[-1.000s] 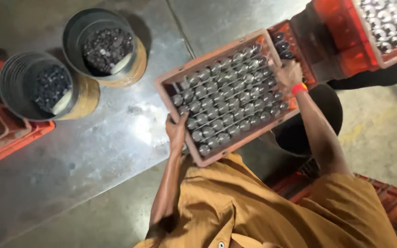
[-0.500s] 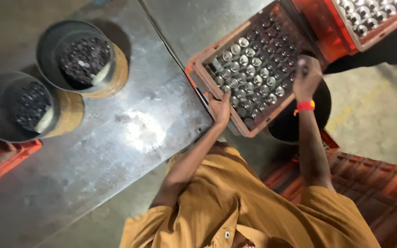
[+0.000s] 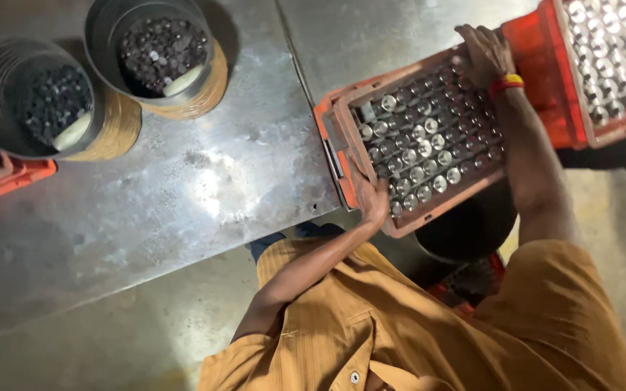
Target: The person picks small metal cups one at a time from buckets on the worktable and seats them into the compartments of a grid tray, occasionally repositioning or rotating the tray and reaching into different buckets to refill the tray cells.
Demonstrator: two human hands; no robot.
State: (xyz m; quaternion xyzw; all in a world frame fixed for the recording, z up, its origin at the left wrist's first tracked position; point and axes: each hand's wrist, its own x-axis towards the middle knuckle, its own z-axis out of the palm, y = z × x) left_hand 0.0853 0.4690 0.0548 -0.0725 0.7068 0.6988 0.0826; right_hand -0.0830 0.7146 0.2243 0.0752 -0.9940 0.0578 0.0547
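Steel tabletop (image 3: 182, 195), scuffed and shiny, fills most of what I look down on, and the big change is on its right edge: the flat salmon-coloured plastic tray of small round silver caps (image 3: 429, 137), which I had up over my lap a second ago, has swung across and now lies on a red plastic crate (image 3: 331, 145) at the table's corner, its near corner hanging out over the dark round bin (image 3: 465, 232) below. That reads to me as the tray being set down or stacked rather than carried any more. Another red crate of silver caps (image 3: 610, 65) sits just beyond it at the right. Two grey metal buckets (image 3: 161, 51) of dark little pieces stand well apart at the left (untouched). My left hand (image 3: 372, 199) is closed on the tray's near rim; my right hand (image 3: 483, 52), with its orange wristband (image 3: 507, 82), clasps the far rim.
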